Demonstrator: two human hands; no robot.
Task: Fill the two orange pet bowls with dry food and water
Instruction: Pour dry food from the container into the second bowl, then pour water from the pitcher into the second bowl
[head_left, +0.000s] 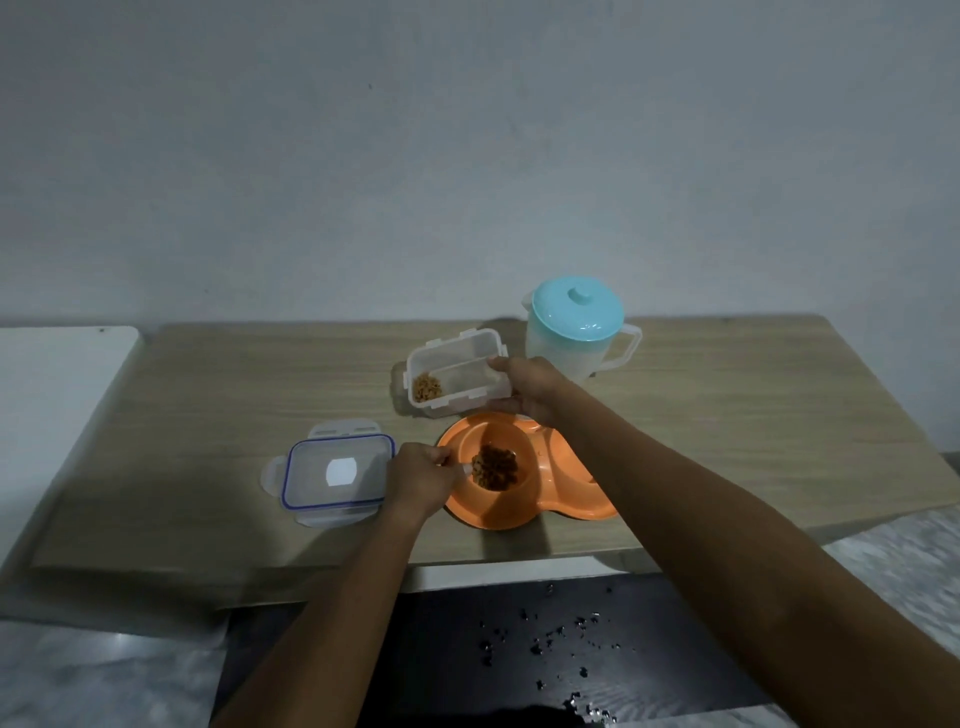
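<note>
The left hand (418, 480) is closed around a small pale scoop (464, 469) whose tip sits over the brown dry food (496, 467) in the nearer hollow of the orange double bowl (550, 499). Just to this hand's left lies a clear lid (335, 475) with a blue seal, flat on the wooden table (234, 395). The right hand (527, 387) grips the right end of a clear plastic box (454, 374), which holds a little food at its far left end. Just beyond this hand stands a jug (576, 332) with a light blue lid.
</note>
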